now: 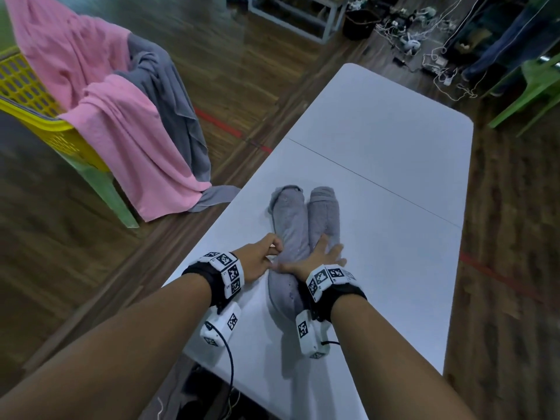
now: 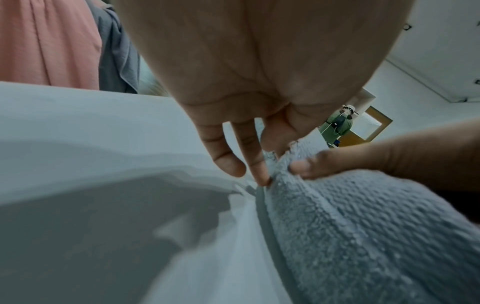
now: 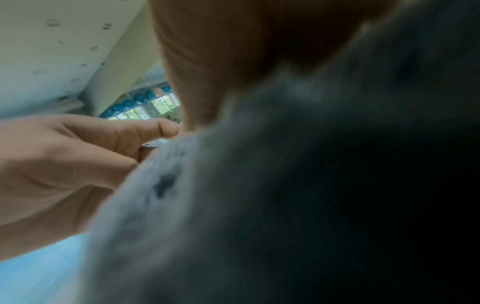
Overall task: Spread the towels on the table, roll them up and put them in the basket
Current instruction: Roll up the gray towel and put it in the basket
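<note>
A grey towel [image 1: 291, 219] lies on the white table [image 1: 394, 140], folded into two thick rolls side by side that run away from me. My left hand [image 1: 263, 255] is at the left roll's near side, fingers curled, pinching the towel's edge [image 2: 272, 162]. My right hand [image 1: 325, 253] lies flat on top of the towel, fingers spread, pressing it down, and its thumb reaches toward the left hand. The right wrist view is mostly filled with blurred grey towel [image 3: 259, 205], with the left hand [image 3: 78, 160] beside it.
A yellow basket [image 1: 27, 86] sits on a green chair to the left of the table, with a pink towel [image 1: 115, 122] and a grey cloth [image 1: 172, 95] draped over it down to the wooden floor. Cables and a green chair [image 1: 536, 86] lie beyond the table's far end.
</note>
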